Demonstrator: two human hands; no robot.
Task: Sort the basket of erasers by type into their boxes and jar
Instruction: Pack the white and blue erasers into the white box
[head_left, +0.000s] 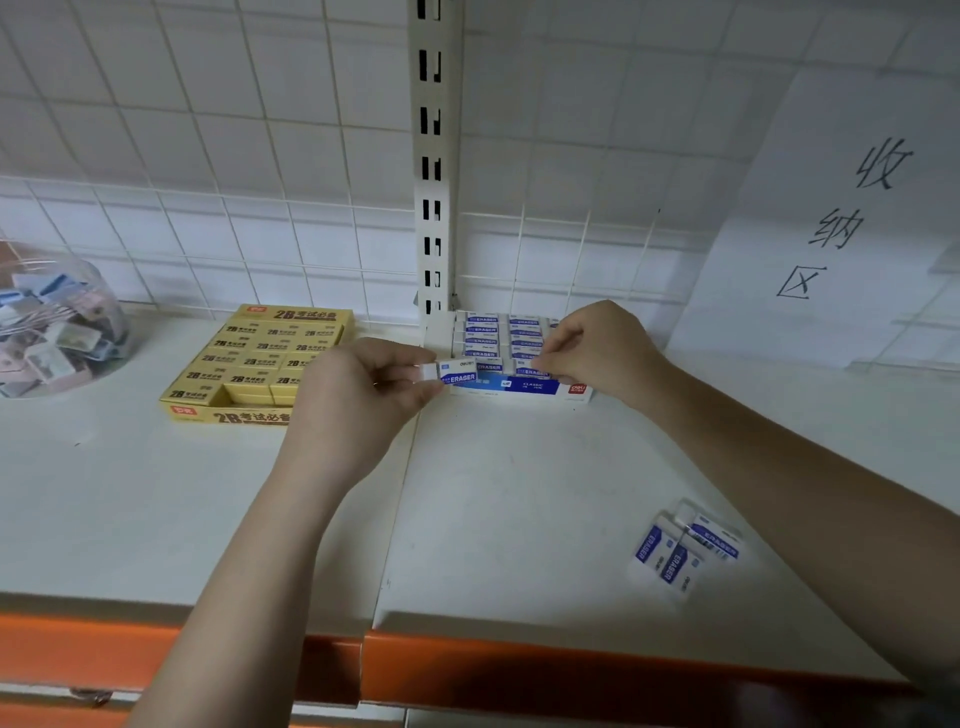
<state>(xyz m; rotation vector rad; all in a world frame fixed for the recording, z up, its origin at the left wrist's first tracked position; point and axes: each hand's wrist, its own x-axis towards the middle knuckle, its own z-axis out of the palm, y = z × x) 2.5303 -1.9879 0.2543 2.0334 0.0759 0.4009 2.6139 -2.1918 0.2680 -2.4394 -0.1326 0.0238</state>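
Three loose erasers (684, 551) wait at lower right. At centre, an eraser (453, 375) is pinched by the left hand (363, 395); the right hand (592, 348) pinches another in the blue box (514, 387). It should be slotted flat, label up.

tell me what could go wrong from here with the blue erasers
The left hand pinches a blue eraser by its end only, so it may slip. The blue box looks nearly full; forcing it in could dislodge neighbours under the right hand. Three loose erasers could get overlooked.
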